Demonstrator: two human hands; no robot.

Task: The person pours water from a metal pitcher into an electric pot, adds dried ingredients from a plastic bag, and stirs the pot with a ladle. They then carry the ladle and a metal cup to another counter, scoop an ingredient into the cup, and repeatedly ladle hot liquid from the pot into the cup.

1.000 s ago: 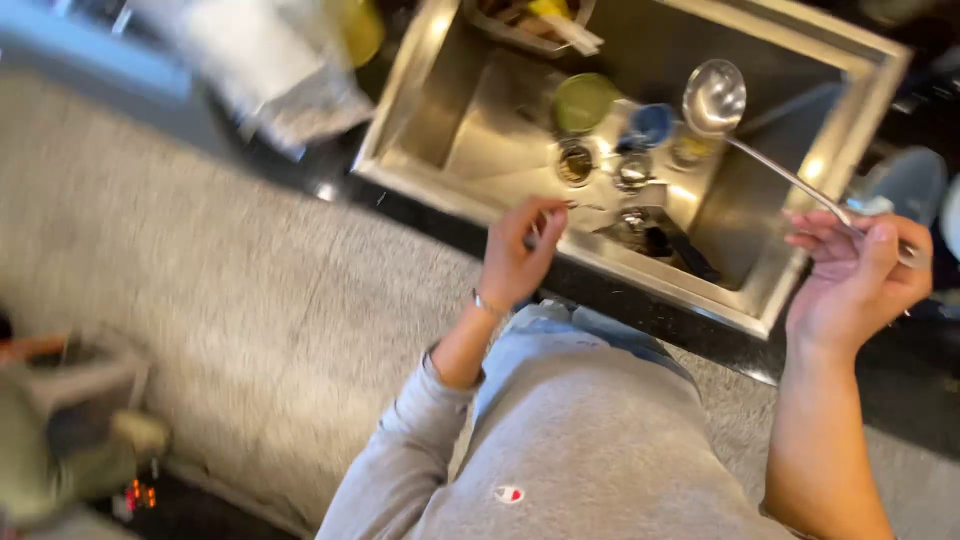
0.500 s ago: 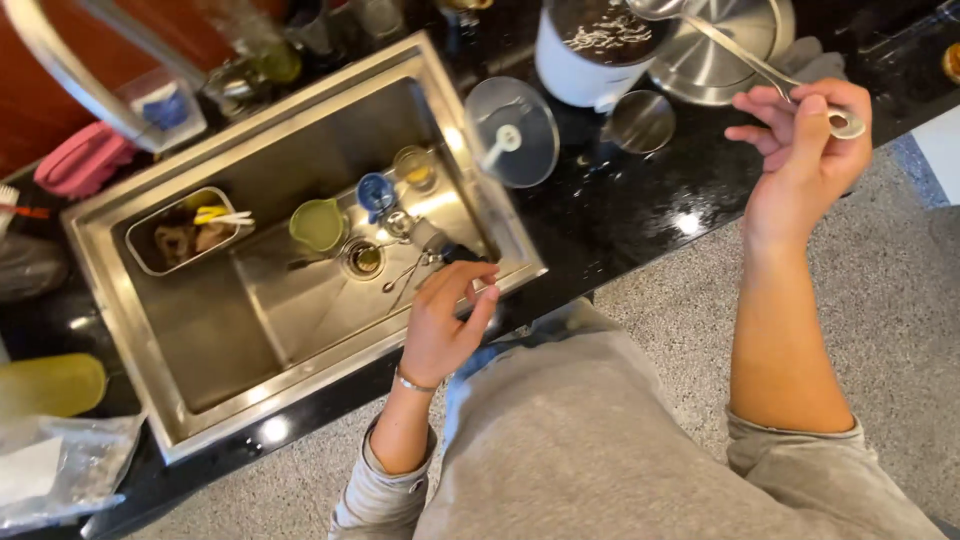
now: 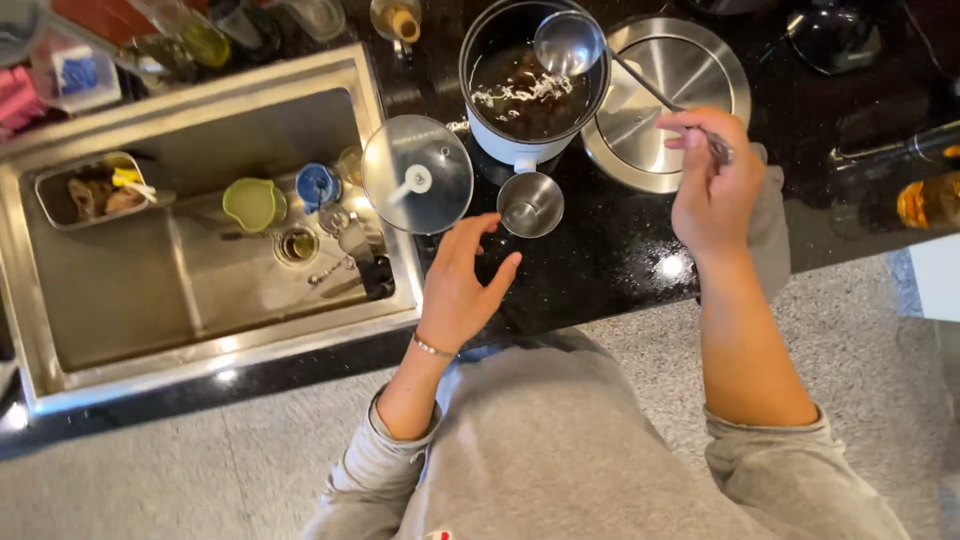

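Long-handled steel ladle (image 3: 567, 44), pinched by right hand (image 3: 712, 180), hovers above white pot (image 3: 530, 85) to catch drips; left hand (image 3: 462, 282) open, empty.

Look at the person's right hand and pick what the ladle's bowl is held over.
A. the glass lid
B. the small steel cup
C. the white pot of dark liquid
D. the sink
C: the right hand grips the ladle by its handle, and its bowl sits above the white pot, not the sink.
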